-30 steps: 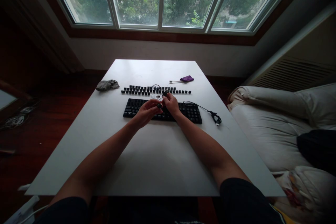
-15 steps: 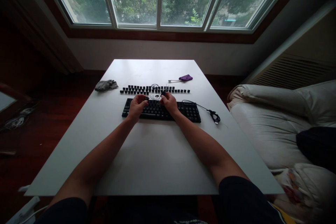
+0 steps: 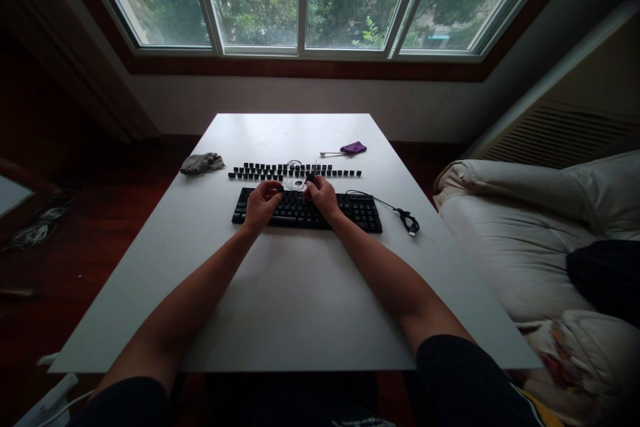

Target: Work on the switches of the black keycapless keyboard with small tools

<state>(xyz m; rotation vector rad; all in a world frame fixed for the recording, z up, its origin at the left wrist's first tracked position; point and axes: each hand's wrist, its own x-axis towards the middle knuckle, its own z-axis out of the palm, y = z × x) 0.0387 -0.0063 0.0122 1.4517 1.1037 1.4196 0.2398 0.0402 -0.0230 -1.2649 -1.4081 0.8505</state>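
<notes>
Your left hand (image 3: 262,205) is drawn nearly closed, thumb and fingertips pinching a small black piece (image 3: 280,188) that looks like a keycap. Your right hand (image 3: 323,196) is curled nearly closed too, thumb and fingers around a dark object (image 3: 311,178); thin wires show just beyond it, but you cannot tell whether they belong to it. The two hands are apart, over the black keyboard (image 3: 300,215), which lies crosswise in front of you on the white table (image 3: 300,293); whether either hand rests on it is hard to tell.

Take the keyboard as the centre of your dial, with twelve toward the window (image 3: 345,3). Just past its far edge, at twelve, is a pale round item (image 3: 294,184), partly hidden, and behind that stand loose black keycaps (image 3: 265,171) in rows. At one o'clock lies a purple cloth (image 3: 354,147), with a thin white stick (image 3: 330,154) beside it. At three is the bundled cable (image 3: 409,223), its plug toward you. A crumpled grey cloth (image 3: 202,163) sits at ten, near the table's edge. Off the table, toward three, is a pale sofa (image 3: 505,253).
</notes>
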